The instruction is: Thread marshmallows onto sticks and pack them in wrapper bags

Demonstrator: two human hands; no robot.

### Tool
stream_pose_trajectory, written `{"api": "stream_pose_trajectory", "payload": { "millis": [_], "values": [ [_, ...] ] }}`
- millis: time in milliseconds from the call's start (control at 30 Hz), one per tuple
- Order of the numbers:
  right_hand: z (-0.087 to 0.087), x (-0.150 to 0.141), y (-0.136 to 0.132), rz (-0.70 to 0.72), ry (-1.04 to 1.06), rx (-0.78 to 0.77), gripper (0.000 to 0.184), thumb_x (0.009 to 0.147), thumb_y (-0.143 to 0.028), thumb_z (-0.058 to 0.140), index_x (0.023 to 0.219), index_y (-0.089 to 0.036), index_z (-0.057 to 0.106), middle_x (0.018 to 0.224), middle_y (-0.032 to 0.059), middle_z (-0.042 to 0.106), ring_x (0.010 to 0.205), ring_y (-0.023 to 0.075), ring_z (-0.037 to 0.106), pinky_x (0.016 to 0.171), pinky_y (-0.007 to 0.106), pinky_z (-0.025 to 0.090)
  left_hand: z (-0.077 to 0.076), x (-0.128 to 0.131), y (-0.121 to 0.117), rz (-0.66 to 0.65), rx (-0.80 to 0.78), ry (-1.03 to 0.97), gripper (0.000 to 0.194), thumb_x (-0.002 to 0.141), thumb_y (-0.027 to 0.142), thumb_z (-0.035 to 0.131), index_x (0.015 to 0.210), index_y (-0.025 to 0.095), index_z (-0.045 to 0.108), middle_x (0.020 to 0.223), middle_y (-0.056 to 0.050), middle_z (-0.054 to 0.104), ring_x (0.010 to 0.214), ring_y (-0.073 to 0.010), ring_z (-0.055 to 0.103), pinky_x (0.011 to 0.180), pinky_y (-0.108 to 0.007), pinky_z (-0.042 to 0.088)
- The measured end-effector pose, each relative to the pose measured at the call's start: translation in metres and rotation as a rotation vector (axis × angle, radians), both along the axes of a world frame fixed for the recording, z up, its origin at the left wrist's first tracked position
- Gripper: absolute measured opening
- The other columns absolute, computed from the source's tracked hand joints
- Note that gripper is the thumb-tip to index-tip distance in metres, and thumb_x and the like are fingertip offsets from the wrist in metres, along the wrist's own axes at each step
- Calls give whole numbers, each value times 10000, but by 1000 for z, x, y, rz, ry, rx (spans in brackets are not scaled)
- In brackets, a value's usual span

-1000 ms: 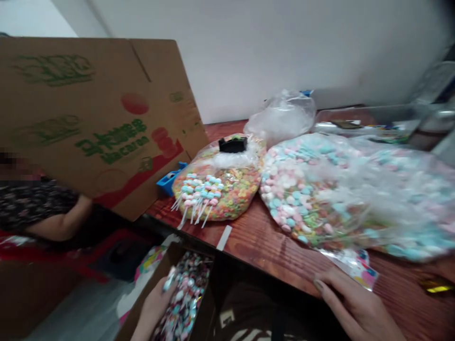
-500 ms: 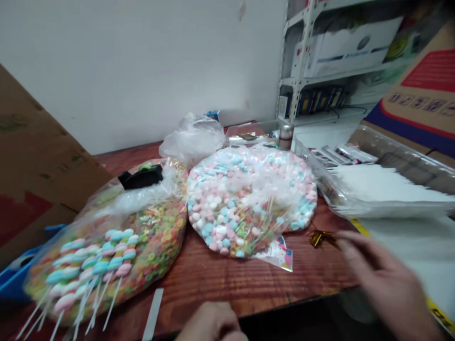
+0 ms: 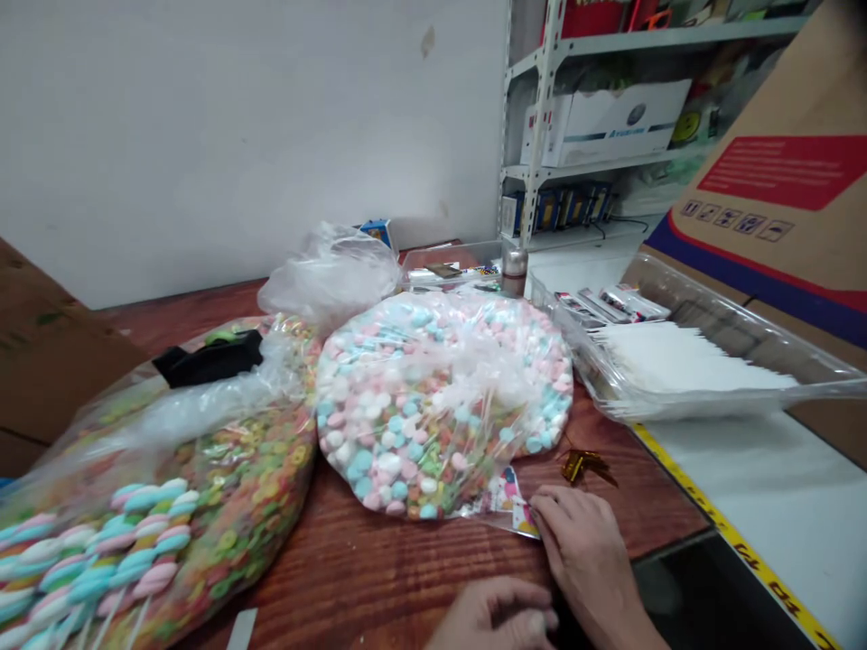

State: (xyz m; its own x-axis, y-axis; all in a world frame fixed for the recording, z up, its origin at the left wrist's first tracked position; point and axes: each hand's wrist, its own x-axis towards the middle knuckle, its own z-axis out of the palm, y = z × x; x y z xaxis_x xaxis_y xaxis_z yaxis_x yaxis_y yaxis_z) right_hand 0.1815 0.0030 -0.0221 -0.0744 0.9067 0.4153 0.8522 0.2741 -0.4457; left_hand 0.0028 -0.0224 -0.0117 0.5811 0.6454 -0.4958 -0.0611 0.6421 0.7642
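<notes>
Right fingers (image 3: 550,511) are bent at the printed packet (image 3: 507,493)'s corner, left fingers (image 3: 518,592) loosely curled nearer me, can't say if either's gripping, with a marshmallow bag (image 3: 406,415) crowding ahead-left, gold foil (image 3: 579,465) just beyond.
</notes>
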Motion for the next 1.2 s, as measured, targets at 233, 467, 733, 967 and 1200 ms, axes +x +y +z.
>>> {"api": "stream_pose_trajectory", "payload": {
  "millis": [233, 467, 733, 967, 1200],
  "values": [
    [47, 36, -19, 201, 189, -55, 180, 912, -187, 514, 1050, -262, 602, 1028, 37, 713, 913, 201, 673, 826, 330, 494, 16, 53, 24, 650, -411, -500, 188, 759, 280, 744, 910, 173, 710, 973, -77, 721, 878, -181, 660, 814, -305, 497],
    [33, 25, -18, -1, 1088, -528, 298, 841, -401, 651, 1057, -207, 583, 938, 43, 673, 870, 198, 648, 752, 283, 531, 29, 64, 27, 789, -170, -306, 330, 677, 274, 814, 970, 162, 712, 976, -96, 726, 871, -203, 651, 708, -288, 509],
    [35, -1, -20, 26, 1036, -571, 353, 836, -451, 655, 659, -194, 489, 620, -60, 441, 598, 103, 426, 559, 189, 376, 25, 46, 22, 812, 74, -136, 210, 658, 294, 822, 695, 157, 666, 647, 7, 621, 638, -119, 549, 636, -235, 450],
    [37, -21, -18, 80, 1461, -615, 429, 717, -479, 765, 1038, -225, 637, 866, 27, 701, 816, 191, 648, 801, 299, 507, 30, 35, 27, 846, 84, -183, 205, 683, 291, 799, 709, 164, 641, 730, -11, 634, 721, -147, 578, 741, -286, 476],
    [51, -25, -19, 128, 1227, -593, 308, 833, -453, 656, 966, -179, 705, 919, 63, 725, 889, 238, 640, 869, 348, 494, 33, 30, 23, 903, 149, -70, 283, 643, 290, 826, 848, 169, 673, 794, -28, 673, 762, -180, 619, 751, -302, 493]
  ]
}}
